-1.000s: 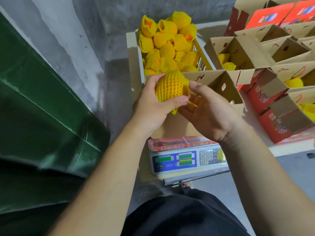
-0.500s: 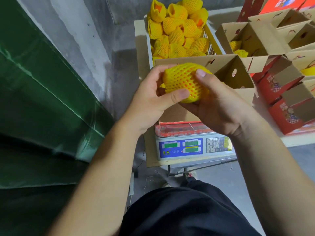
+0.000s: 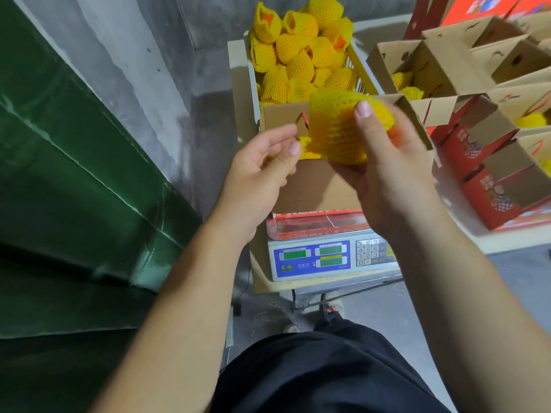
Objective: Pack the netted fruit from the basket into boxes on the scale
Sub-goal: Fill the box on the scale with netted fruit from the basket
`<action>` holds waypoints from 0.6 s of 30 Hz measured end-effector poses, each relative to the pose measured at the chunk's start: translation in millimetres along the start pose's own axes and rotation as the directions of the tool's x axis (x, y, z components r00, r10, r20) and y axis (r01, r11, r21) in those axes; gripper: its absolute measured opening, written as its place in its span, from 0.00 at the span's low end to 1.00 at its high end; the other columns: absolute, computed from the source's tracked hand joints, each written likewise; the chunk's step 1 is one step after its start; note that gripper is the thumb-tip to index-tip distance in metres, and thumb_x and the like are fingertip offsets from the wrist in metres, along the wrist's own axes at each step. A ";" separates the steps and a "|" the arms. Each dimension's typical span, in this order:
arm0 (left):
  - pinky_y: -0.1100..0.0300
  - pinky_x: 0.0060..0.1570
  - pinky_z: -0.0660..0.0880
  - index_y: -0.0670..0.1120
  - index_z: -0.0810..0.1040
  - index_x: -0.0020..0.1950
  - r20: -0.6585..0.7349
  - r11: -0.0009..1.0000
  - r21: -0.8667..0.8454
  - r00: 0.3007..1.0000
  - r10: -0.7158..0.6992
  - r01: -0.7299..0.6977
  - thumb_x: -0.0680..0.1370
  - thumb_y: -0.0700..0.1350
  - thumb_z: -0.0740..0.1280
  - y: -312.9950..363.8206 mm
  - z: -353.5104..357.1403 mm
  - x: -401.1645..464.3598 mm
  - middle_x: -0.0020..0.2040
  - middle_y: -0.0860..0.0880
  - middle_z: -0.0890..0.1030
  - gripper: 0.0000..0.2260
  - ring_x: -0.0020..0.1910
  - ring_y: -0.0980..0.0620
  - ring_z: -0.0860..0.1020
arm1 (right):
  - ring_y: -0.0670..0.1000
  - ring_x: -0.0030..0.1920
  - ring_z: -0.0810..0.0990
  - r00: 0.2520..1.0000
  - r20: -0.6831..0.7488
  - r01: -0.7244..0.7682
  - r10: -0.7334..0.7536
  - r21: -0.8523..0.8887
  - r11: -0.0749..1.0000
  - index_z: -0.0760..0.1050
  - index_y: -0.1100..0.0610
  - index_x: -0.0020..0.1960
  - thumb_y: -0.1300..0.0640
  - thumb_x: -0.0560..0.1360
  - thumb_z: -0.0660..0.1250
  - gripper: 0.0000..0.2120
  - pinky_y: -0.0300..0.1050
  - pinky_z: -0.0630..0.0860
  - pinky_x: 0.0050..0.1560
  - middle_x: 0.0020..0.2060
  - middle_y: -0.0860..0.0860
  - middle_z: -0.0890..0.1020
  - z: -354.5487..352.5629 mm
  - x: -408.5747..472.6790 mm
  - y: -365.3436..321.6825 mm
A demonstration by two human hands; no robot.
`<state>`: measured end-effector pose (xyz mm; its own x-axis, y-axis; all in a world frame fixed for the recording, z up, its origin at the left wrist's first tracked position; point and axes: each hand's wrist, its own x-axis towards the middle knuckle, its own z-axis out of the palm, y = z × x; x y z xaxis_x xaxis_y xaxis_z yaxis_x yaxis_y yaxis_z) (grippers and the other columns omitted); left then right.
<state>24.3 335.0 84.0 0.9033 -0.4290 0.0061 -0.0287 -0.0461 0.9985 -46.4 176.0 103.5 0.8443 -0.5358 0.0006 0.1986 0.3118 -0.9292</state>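
while gripped in right hand point(image 3: 387, 174), netted fruit point(image 3: 343, 126) hovers just above open box point(image 3: 316, 186); left hand point(image 3: 262, 165) pinches net's tail.

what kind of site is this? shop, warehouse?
Likely a fruit packing room, not a shop: a basket heaped with netted fruit, a digital scale under an open box, and rows of red gift boxes.
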 end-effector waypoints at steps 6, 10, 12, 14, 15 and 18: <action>0.72 0.46 0.76 0.53 0.82 0.68 -0.084 0.996 0.051 0.994 -0.068 0.073 0.84 0.46 0.68 -0.7 -6.6 11.6 0.52 0.61 0.86 0.12 0.47 0.69 0.81 | 0.53 0.71 0.74 0.898 0.213 0.386 -0.386 -0.801 0.457 0.68 0.58 0.78 0.46 0.82 0.69 0.29 0.41 0.69 0.71 0.71 0.55 0.75 -23.7 48.2 -19.5; 0.66 0.53 0.76 0.57 0.81 0.67 -0.063 0.992 0.112 0.997 -0.054 0.061 0.83 0.49 0.69 3.7 -3.5 17.8 0.56 0.60 0.85 0.12 0.54 0.65 0.81 | 0.56 0.68 0.78 0.970 0.214 0.241 -0.115 -0.909 0.339 0.73 0.52 0.76 0.44 0.85 0.60 0.23 0.59 0.75 0.67 0.68 0.57 0.80 -38.5 63.2 -21.6; 0.64 0.54 0.75 0.57 0.81 0.67 -0.049 0.989 0.137 0.998 -0.046 0.052 0.84 0.49 0.69 4.5 -0.2 21.7 0.58 0.59 0.85 0.13 0.55 0.63 0.81 | 0.56 0.68 0.78 0.970 0.209 0.240 -0.121 -0.891 0.385 0.73 0.51 0.75 0.45 0.85 0.60 0.21 0.60 0.76 0.66 0.67 0.55 0.80 -40.1 61.2 -20.3; 0.62 0.55 0.75 0.58 0.81 0.66 -0.046 0.987 0.155 0.998 -0.044 0.051 0.84 0.49 0.68 4.7 3.8 25.6 0.58 0.58 0.84 0.11 0.55 0.62 0.81 | 0.54 0.67 0.79 0.968 0.233 0.251 -0.094 -0.882 0.398 0.74 0.51 0.75 0.48 0.84 0.63 0.20 0.57 0.74 0.69 0.68 0.53 0.80 -40.3 60.1 -14.3; 0.60 0.57 0.75 0.58 0.81 0.65 -0.044 0.985 0.162 0.998 -0.045 0.051 0.84 0.49 0.68 5.0 6.1 27.7 0.58 0.58 0.84 0.11 0.56 0.61 0.81 | 0.54 0.66 0.80 0.966 0.245 0.257 -0.079 -0.890 0.376 0.74 0.52 0.75 0.49 0.83 0.65 0.21 0.53 0.73 0.70 0.69 0.52 0.79 -40.6 60.9 -10.5; 0.57 0.63 0.77 0.59 0.82 0.63 -0.037 0.981 0.186 0.999 -0.038 0.044 0.84 0.48 0.68 7.1 13.5 35.8 0.58 0.59 0.84 0.10 0.58 0.60 0.81 | 0.54 0.71 0.76 0.965 0.261 0.257 -0.035 -0.906 0.337 0.69 0.53 0.78 0.50 0.82 0.67 0.25 0.47 0.71 0.69 0.73 0.53 0.76 -39.8 66.8 -2.1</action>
<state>50.7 307.1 90.6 0.9191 -0.3929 -0.0294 -0.0682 -0.2323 0.9703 -10.2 108.4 90.8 0.9374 -0.3233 0.1294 -0.1668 -0.7430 -0.6481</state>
